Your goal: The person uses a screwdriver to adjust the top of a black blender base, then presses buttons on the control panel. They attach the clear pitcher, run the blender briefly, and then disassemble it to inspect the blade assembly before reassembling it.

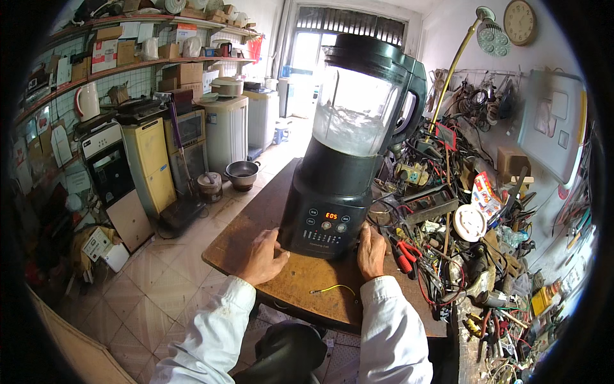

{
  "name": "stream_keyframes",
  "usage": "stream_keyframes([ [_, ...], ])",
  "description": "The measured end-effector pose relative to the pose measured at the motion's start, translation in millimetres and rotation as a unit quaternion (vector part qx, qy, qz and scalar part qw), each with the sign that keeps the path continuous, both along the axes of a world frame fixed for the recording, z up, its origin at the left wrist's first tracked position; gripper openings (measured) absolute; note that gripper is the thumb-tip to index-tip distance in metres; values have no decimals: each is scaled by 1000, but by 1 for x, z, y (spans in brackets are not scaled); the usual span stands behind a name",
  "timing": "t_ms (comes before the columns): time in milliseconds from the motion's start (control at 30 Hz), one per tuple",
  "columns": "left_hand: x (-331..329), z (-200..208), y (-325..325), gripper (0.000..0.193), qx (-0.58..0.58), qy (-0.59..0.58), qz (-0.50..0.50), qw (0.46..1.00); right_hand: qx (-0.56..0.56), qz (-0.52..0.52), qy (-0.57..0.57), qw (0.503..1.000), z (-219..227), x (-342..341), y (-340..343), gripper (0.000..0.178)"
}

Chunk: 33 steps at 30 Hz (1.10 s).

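A tall black blender (329,205) stands on the brown wooden table in front of me, looking tilted in the wide view. Its clear jug (355,118) holds a whitish, cloudy liquid or foam under a black lid. Orange characters glow on the front display. My left hand (263,257) grips the lower left corner of the base, and my right hand (371,251) holds the lower right side. The fingertips of both hands are partly hidden against the base. A short yellow wire (334,288) lies on the table between my forearms.
Tools, cables and parts crowd the right side, including red-handled pliers (404,256) and a round white disc (469,223). A yellow-necked lamp (455,67) rises behind them. Appliances line the left wall beneath loaded shelves (153,64). A dark pot (242,174) sits on the tiled floor.
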<state>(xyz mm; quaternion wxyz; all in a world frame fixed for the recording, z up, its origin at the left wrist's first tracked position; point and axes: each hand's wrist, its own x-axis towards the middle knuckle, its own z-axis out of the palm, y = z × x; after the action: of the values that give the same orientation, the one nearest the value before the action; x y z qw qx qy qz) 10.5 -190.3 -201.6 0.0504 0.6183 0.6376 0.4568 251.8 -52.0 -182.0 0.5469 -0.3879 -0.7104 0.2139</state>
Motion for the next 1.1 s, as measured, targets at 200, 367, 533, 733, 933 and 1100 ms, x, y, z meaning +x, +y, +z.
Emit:
stream_keyframes([
  [200, 1, 1, -1, 61, -20, -1, 7, 1000, -18, 8, 7, 1000, 2, 0, -3, 51],
  [367, 5, 9, -5, 61, -22, -4, 4, 1000, -9, 13, 16, 1000, -2, 2, 3, 51],
  [533, 5, 11, -6, 60, -27, 4, 16, 1000, -16, 13, 18, 1000, -2, 0, 2, 51],
  [733, 4, 10, -7, 59, -13, 8, 9, 1000, -10, 16, 17, 1000, -1, 1, 0, 49],
  [933, 4, 12, -8, 60, -12, -2, -3, 1000, -18, 13, 13, 1000, -1, 1, 0, 48],
  [1100, -4, -3, -1, 57, 0, 22, 15, 1000, -7, 19, 1, 1000, 0, 0, -1, 49],
])
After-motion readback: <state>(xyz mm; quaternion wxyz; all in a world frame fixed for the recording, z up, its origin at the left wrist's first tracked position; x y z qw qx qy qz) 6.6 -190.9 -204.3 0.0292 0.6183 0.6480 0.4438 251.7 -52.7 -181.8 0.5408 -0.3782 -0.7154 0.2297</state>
